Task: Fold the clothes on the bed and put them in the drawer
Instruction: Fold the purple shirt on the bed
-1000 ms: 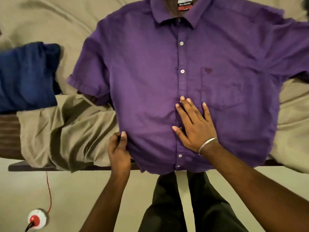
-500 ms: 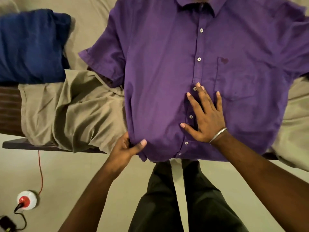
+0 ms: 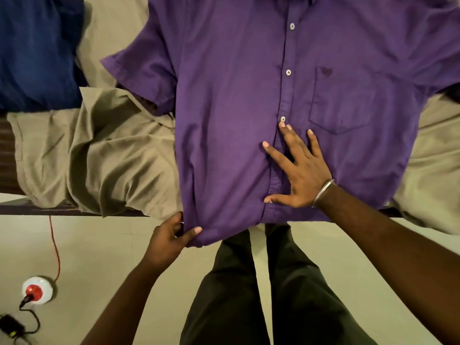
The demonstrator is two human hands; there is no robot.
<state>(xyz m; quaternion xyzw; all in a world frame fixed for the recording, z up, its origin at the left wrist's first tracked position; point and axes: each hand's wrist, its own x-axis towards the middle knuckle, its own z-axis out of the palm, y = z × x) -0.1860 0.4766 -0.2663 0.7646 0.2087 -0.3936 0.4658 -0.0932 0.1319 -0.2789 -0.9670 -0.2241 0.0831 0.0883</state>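
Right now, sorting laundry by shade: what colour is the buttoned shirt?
Purple shirt, plain, seen in the head view.

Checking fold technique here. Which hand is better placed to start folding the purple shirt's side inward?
Left. The left hand already pinches the purple shirt at its hem corner, while the right hand presses flat on the placket.

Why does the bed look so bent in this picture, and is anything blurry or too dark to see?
Head view: the wide-angle lens bows the bed edge and stretches the corners. Light is soft and even, no glare; the purple shirt and its buttons look sharp. The right hand casts a faint shadow, the left hand pinches the hem in focus. The blue cloth is dim, its folds hard to read.
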